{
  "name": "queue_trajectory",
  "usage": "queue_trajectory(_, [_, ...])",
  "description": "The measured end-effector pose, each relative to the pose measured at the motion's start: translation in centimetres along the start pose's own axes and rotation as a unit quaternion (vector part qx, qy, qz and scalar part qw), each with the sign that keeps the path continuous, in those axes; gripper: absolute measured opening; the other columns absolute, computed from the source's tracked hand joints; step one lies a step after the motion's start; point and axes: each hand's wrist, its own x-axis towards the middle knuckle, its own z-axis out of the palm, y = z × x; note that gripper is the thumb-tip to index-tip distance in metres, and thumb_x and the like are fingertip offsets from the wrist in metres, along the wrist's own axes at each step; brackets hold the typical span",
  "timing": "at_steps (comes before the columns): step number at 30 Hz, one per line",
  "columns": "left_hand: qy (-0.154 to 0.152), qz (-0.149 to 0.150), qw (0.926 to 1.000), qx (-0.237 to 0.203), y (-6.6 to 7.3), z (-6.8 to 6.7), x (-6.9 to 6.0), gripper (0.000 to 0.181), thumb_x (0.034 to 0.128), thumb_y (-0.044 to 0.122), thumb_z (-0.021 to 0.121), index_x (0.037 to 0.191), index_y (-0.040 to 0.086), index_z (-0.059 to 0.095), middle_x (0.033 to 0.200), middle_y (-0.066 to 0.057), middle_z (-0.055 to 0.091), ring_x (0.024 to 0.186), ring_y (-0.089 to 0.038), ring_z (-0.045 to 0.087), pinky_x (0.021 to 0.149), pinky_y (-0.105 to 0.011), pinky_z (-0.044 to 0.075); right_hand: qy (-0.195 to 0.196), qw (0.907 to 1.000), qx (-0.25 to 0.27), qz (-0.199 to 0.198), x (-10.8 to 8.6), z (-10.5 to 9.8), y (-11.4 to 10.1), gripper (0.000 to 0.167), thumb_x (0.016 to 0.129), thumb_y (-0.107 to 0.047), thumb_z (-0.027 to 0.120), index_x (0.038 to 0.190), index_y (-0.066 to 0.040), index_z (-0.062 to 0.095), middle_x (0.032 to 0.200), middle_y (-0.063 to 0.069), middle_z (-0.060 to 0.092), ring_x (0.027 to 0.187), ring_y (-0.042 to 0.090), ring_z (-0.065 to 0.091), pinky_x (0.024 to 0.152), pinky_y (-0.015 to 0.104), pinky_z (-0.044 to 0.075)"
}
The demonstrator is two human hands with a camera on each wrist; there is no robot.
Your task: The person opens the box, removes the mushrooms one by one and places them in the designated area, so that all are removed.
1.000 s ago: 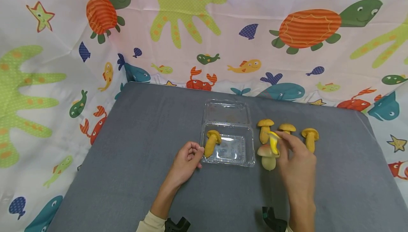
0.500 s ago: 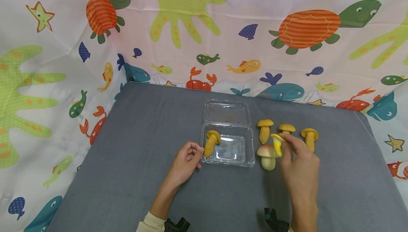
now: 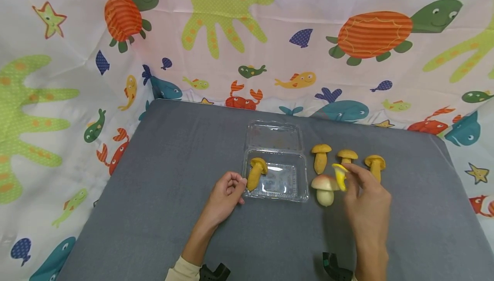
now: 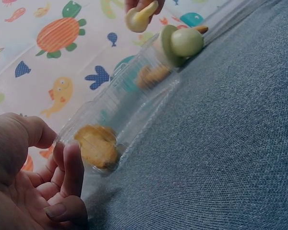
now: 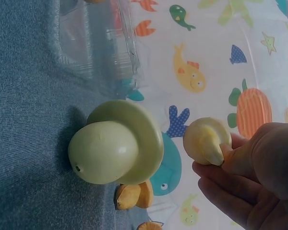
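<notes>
My left hand point(image 3: 227, 193) pinches the left edge of a clear plastic container point(image 3: 302, 193) between thumb and finger. Inside it, on the left, lies a brownish-yellow toy mushroom point(image 3: 256, 173). Between thumb and fingertips, my right hand point(image 3: 368, 203) holds a small bright yellow mushroom point(image 5: 206, 141) by its stem, raised off the table. A large pale green mushroom with a pinkish cap point(image 3: 325, 188) lies just left of that hand. Behind it are more brownish-yellow mushrooms: a left one point(image 3: 320, 158), a middle one point(image 3: 347, 155) partly hidden by my fingers, and a right one point(image 3: 375, 167).
The container's lid point(image 3: 275, 136) is folded back away from me on the grey cloth-covered table point(image 3: 173, 156). A curtain point(image 3: 239, 66) printed with sea animals hangs along the far edge and the sides. Each wrist wears a dark mount point(image 3: 336, 268).
My right hand has drifted a little to the right with the yellow mushroom, away from the large pale mushroom. The left hand and container have stayed in place.
</notes>
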Motion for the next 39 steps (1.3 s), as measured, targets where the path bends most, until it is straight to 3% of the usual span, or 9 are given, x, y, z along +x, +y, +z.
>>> queue_trajectory(9, [-0.002,-0.004,1.0,-0.003,0.2,0.1,-0.2,0.019,0.1081,0.024,0.065,0.111,0.006,0.061,0.09,-0.009,0.064,0.067,-0.02,0.064,0.065,-0.028,0.053,0.007,0.9999,-0.01,0.003,0.1,-0.2,0.4,0.026,0.101,0.0,0.07,0.123,-0.01,0.077,0.118,0.013,0.077,0.104,0.037,0.076,0.078,0.016,0.046])
queue_trajectory(13, [0.0,-0.002,1.0,-0.002,0.2,0.0,-0.2,0.019,0.1082,0.024,0.065,0.111,0.005,0.061,0.089,-0.008,0.063,0.066,-0.02,0.064,0.064,-0.027,0.053,0.002,0.9997,-0.021,0.011,0.1,-0.1,0.6,0.024,0.102,0.0,0.068,0.124,-0.008,0.076,0.118,0.016,0.077,0.104,0.038,0.075,0.078,0.039,0.053])
queue_trajectory(16, [0.001,0.0,1.0,-0.001,0.3,0.0,-0.2,0.018,0.1082,0.023,0.065,0.11,0.005,0.061,0.089,-0.008,0.063,0.066,-0.019,0.063,0.063,-0.027,0.053,0.002,0.9996,-0.025,0.013,0.1,0.0,0.9,0.024,0.102,0.001,0.067,0.123,-0.006,0.076,0.118,0.018,0.076,0.102,0.039,0.075,0.077,0.048,0.052])
queue_trajectory(32, [0.009,0.0,1.0,0.002,0.2,0.0,-0.3,0.016,0.1076,0.021,0.065,0.11,0.005,0.061,0.09,-0.008,0.064,0.066,-0.019,0.064,0.063,-0.028,0.054,-0.018,0.9979,-0.053,0.033,-0.2,-0.3,2.0,0.027,0.1,0.006,0.064,0.123,-0.004,0.074,0.108,0.02,0.075,0.084,0.041,0.07,0.071,0.055,0.051])
queue_trajectory(39, [0.013,0.001,0.9999,0.005,0.1,0.0,-0.4,0.017,0.1073,0.021,0.066,0.11,0.005,0.061,0.089,-0.008,0.064,0.065,-0.019,0.064,0.063,-0.029,0.055,-0.039,0.9956,-0.063,0.058,-0.5,-0.5,2.4,0.026,0.101,0.004,0.062,0.123,-0.004,0.074,0.107,0.021,0.073,0.087,0.042,0.068,0.072,0.057,0.05])
